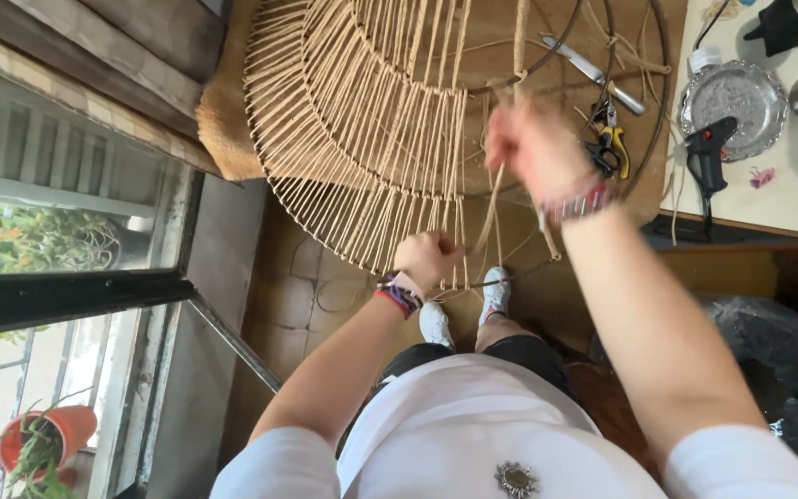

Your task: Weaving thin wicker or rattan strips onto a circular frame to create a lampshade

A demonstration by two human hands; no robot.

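Left hand [427,259] at 6 o'clock of the wire frame [325,199], fisted on taut wrapped cord [362,139]; best held firm. Right hand [533,148] at 3 o'clock, blurred, pinching the loose strand [489,214]; best pulled snug, evenly spaced

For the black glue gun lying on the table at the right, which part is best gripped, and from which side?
Grip the glue gun by its handle, the long straight part that points toward the table's near edge, probably coming from that edge. The bulkier body lies close to the round silver tray, so the far side is crowded. The right hand is nearest, though it is on a cord now.
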